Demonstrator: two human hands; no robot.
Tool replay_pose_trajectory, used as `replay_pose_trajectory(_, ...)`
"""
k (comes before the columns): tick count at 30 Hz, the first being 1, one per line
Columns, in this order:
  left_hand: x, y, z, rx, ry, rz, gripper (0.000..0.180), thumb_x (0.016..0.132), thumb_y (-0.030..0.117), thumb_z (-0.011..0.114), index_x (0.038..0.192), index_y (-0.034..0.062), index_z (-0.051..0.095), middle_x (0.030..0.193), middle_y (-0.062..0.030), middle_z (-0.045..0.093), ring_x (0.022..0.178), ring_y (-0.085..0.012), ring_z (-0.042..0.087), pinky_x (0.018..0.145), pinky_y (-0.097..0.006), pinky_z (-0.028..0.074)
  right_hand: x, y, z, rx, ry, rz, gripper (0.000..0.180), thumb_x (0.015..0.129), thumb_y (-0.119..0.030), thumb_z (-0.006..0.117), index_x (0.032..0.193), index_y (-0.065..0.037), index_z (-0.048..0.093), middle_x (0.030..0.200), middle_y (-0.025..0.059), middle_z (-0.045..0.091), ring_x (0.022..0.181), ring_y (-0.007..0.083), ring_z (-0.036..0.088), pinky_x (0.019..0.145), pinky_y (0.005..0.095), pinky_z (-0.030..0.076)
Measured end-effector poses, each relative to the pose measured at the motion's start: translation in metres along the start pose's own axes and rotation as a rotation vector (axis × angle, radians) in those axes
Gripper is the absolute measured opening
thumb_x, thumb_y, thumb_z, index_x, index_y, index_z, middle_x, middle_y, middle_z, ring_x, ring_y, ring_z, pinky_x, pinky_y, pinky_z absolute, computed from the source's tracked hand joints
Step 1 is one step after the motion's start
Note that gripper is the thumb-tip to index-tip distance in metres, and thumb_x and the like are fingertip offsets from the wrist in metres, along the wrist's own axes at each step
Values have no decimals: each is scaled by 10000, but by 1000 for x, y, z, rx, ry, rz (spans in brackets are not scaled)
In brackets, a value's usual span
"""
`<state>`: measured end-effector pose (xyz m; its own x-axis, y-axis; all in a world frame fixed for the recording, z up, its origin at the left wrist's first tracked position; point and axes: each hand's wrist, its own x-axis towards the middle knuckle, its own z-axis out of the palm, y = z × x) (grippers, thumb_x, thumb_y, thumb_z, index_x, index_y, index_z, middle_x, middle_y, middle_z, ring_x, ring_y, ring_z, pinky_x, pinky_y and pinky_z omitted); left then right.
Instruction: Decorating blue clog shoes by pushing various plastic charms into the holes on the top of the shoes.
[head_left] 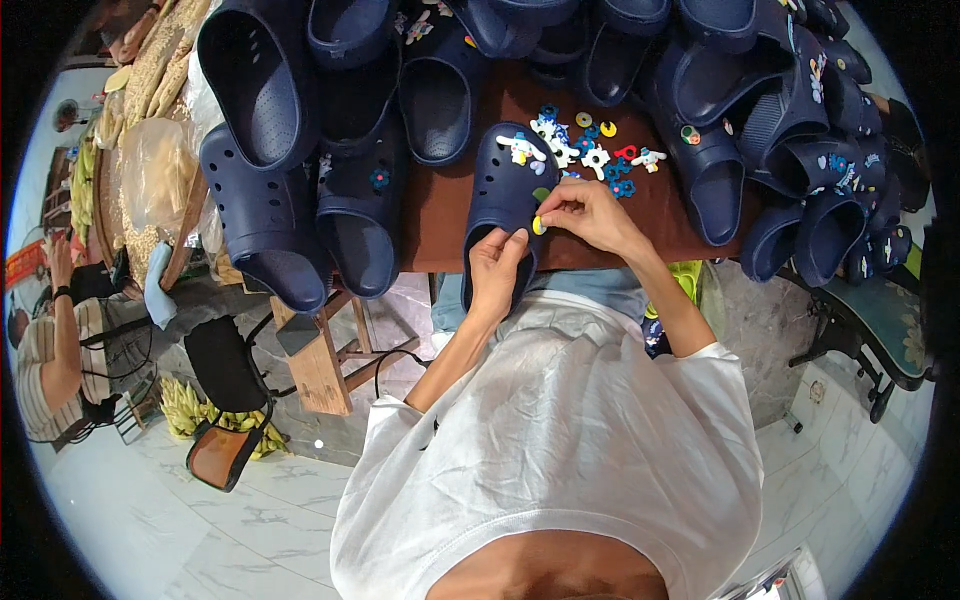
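A navy blue clog (488, 185) lies on the brown tabletop in front of me, toe pointing away, with a white character charm (522, 149) on its upper. My left hand (496, 262) grips the clog near its strap and heel opening. Between the thumb and fingertips of my right hand (590, 214) is a small yellow shoe charm (539, 225), held close to the clog's right side. A green leaf-like piece (541, 195) shows just above those fingers. Beyond the clog lies a loose pile of charms (592, 157) in white, blue, red and yellow.
More navy clogs are stacked on the left (262, 235) and right (705, 185), some bearing charms. The brown table (435, 215) ends just before my body. At left stand a black chair (228, 365), a wooden stool (318, 365), heaps of corn (190, 415) and another person (60, 350).
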<state>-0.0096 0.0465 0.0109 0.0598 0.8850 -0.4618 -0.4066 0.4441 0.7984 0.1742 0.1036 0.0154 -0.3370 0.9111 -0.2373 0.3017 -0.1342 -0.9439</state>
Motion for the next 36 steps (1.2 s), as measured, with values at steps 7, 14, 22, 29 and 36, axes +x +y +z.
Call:
replay_pose_trajectory(7, 5, -15, -18, 15, -52, 3, 160, 962, 126, 614, 811, 76, 613, 755, 69, 550, 637, -12, 415, 589, -207, 349, 1, -12, -4, -179, -11, -217, 85, 813, -115, 732, 870, -53, 737, 788, 62, 613, 729, 209, 615, 671, 333, 468)
replay_pose_trajectory(14, 4, 2, -7, 4, -37, -52, 162, 975, 127, 603, 815, 103, 607, 770, 73, 555, 629, -10, 416, 604, -193, 371, 4, -26, -2, -393, -41, -320, 86, 824, -68, 715, 887, -10, 712, 809, 78, 618, 757, 228, 625, 690, 342, 481)
replay_pose_trajectory(22, 1, -11, -2, -34, -5, 29, 201, 972, 128, 615, 778, 122, 562, 749, 84, 523, 629, -8, 412, 582, -184, 350, -29, -11, 26, -63, 272, -95, 149, 861, -103, 727, 970, -9, 686, 923, 87, 660, 778, 154, 676, 673, 274, 540)
replay_pose_trajectory(29, -1, -6, -1, -95, -8, 45, 149, 964, 131, 625, 826, 78, 605, 791, 62, 564, 706, -18, 455, 647, -203, 376, -30, -4, 42, 18, 346, -118, 222, 837, -60, 739, 1041, -6, 669, 956, 80, 649, 792, 161, 678, 694, 265, 547)
replay_pose_trajectory(36, -2, -12, -1, -39, -1, 56, 139, 967, 138, 625, 845, 71, 615, 794, 64, 559, 711, -22, 451, 652, -205, 373, -33, -3, 44, 29, 374, -129, 224, 847, -60, 727, 1057, -7, 670, 963, 81, 645, 799, 162, 670, 690, 267, 541)
